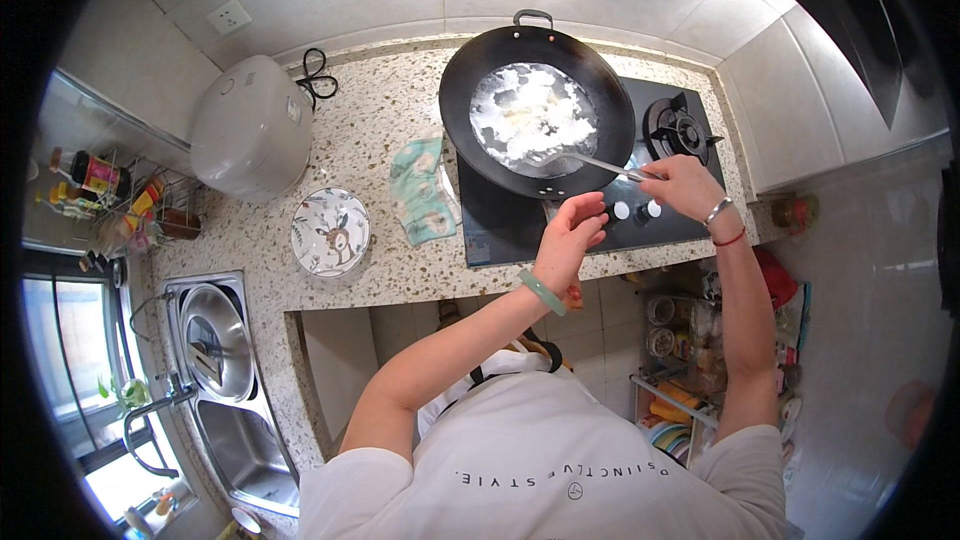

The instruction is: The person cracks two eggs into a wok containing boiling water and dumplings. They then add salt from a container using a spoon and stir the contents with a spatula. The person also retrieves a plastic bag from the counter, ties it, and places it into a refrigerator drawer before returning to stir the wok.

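My right hand (687, 187) is closed around the handle of a metal spatula (590, 160). The spatula's head reaches into the near right part of a black wok (455, 105). White, foamy food with a pale yellow patch, perhaps egg (530, 115), lies in liquid inside. The wok sits on the left part of a black gas hob (490, 230). My left hand (570, 238), with a green bangle at the wrist, hovers by the wok's near rim and the hob's knobs. Its fingers are stretched and seem to hold nothing; whether they touch the near handle is hidden.
A patterned cloth (417, 190) and a deer-print plate (331, 232) lie left of the hob. A white rice cooker (250, 125) stands farther back. The sink (245, 445) holds a metal lid (212, 340). At right are a bare burner (676, 128) and a storage rack (665, 400) below.
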### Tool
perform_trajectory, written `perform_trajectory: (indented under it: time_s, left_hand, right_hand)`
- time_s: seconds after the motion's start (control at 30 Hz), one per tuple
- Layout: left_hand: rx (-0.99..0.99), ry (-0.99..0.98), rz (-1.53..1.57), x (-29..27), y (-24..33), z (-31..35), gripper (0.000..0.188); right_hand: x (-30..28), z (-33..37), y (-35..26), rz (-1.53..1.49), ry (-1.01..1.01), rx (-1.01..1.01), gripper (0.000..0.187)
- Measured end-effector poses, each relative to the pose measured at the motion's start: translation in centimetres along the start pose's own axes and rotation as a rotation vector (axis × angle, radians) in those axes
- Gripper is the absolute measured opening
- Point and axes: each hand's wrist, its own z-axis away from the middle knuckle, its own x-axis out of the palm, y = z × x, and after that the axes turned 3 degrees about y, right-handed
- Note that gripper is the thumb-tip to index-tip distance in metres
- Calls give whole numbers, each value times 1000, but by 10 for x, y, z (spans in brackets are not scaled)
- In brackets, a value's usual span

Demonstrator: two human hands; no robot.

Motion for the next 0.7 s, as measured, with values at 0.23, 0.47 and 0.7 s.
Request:
perform_trajectory:
  time_s: [0.23,0.47,0.7]
  left_hand:
    - [1,-5,0,0,3,0,37]
    - [-13,-11,-4,1,2,1,38]
    - [-18,-24,-2,3,2,4,37]
  right_hand:
    - [-46,41,0,99,40,49,26]
    - [-75,60,-20,345,216,114,21]
    - [-71,32,-2,492,226,152,21]
